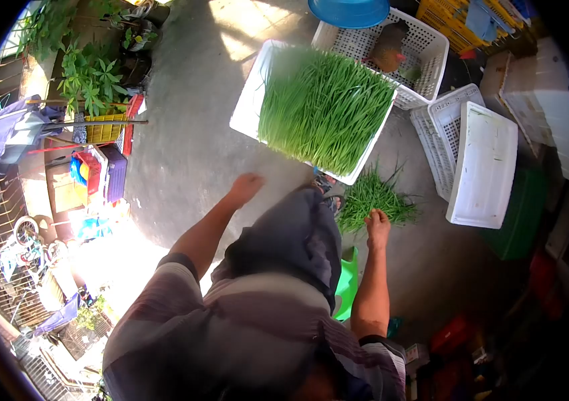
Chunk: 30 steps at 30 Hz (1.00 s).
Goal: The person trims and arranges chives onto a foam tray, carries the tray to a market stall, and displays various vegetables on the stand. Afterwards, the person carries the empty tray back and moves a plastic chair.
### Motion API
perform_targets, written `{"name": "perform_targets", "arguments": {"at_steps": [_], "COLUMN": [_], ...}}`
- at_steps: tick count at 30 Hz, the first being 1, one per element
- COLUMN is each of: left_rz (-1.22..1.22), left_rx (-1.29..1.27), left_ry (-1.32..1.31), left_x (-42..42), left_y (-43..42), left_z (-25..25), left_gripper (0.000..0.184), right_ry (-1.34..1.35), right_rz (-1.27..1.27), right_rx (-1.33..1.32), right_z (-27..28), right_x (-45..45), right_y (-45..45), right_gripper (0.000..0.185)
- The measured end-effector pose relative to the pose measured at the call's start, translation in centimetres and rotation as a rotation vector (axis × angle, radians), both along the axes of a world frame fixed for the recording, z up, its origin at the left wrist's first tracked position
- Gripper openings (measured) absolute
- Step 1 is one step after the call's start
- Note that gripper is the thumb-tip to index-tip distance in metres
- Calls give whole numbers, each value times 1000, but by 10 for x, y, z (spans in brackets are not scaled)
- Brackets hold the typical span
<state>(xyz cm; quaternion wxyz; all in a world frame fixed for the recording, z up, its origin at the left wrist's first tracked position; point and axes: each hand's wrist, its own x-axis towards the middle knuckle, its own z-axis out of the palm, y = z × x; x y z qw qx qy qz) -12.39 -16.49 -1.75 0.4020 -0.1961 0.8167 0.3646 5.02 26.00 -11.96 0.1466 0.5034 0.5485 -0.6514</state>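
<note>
A white tray (247, 110) holds a dense block of long green grass-like leaves (328, 107). Below the tray's lower right edge, a loose heap of the same leaves (374, 200) lies on the floor. My right hand (378, 227) is over the near edge of this heap, its fingers drawn together; whatever they may hold is too small to tell. My left hand (247, 188) is to the lower left of the tray, apart from it, with its fingers blurred and nothing visible hanging from them.
A brown hen (389, 48) is in a white perforated crate (436, 63) behind the tray, near a blue basin (349, 12). White crates and a white foam lid (483, 166) stand at right. A green stool (346, 287) is beside my legs. Potted plants (94, 80) line the left.
</note>
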Motion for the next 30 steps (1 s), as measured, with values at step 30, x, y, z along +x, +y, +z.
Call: {"name": "perform_targets", "arguments": {"at_steps": [30], "left_rz": [-164], "left_rx": [96], "left_ry": [265], "left_x": [-234], "left_y": [118], "left_z": [-120], "left_gripper": [29], "right_ry": [292], "right_rz": [594], "right_rx": [798], "right_z": [-70], "right_x": [-476], "right_y": [-148], "right_gripper": [28]}}
